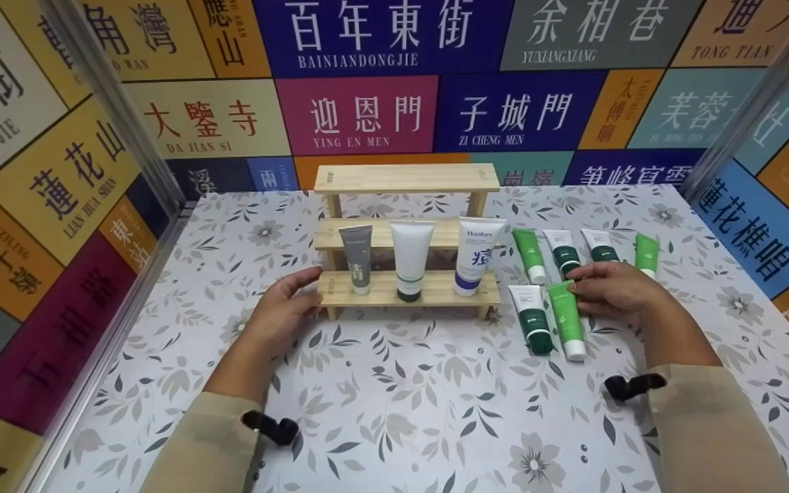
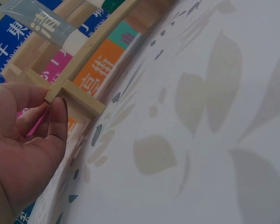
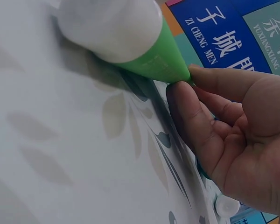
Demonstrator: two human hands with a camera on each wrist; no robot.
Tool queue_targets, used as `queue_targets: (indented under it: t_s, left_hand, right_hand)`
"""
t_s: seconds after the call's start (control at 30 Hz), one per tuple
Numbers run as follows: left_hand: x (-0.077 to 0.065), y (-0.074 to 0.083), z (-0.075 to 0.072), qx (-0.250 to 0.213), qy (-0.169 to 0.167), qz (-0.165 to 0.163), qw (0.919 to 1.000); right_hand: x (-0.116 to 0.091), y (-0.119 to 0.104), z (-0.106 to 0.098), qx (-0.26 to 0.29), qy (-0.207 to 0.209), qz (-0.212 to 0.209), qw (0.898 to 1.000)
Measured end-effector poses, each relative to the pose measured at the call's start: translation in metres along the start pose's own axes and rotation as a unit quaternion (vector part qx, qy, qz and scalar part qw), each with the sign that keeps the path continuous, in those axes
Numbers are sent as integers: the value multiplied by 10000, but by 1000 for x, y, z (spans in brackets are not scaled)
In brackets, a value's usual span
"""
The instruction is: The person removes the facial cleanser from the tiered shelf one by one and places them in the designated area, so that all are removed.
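Note:
A three-step wooden display rack (image 1: 408, 178) stands on the table with three tubes upright on its lowest step: a grey tube (image 1: 359, 257), a white tube (image 1: 411, 253) with a dark green cap, and a white tube (image 1: 478, 253) with a purple-blue band. My left hand (image 1: 288, 301) holds the left end of that lowest step, thumb and fingers pinching the wood in the left wrist view. On the right, my right hand (image 1: 614, 287) pinches the flat end of a green tube (image 1: 566, 315), whose white cap points toward me. A white-and-green tube (image 1: 531, 318) lies just left of it.
Behind the right hand lie a green tube (image 1: 528, 253), two white-and-dark-green tubes (image 1: 561, 246) and another green tube (image 1: 646, 253). The tabletop (image 1: 394, 411) has a leaf-patterned cover. Panels with large characters (image 1: 357, 113) wall the back and sides.

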State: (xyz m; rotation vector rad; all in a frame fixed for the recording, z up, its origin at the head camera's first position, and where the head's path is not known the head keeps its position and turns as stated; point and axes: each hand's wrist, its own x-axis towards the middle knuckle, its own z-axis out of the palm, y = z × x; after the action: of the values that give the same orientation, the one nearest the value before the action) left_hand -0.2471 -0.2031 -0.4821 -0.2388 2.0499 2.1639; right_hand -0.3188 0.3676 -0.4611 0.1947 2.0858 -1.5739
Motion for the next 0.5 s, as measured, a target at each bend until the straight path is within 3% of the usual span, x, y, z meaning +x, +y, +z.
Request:
queue_targets:
  t_s: [0.5]
  left_hand:
    - [0, 0, 1, -107, 18, 21, 9999]
  right_hand:
    - [-5, 0, -8, -248, 23, 179, 9995]
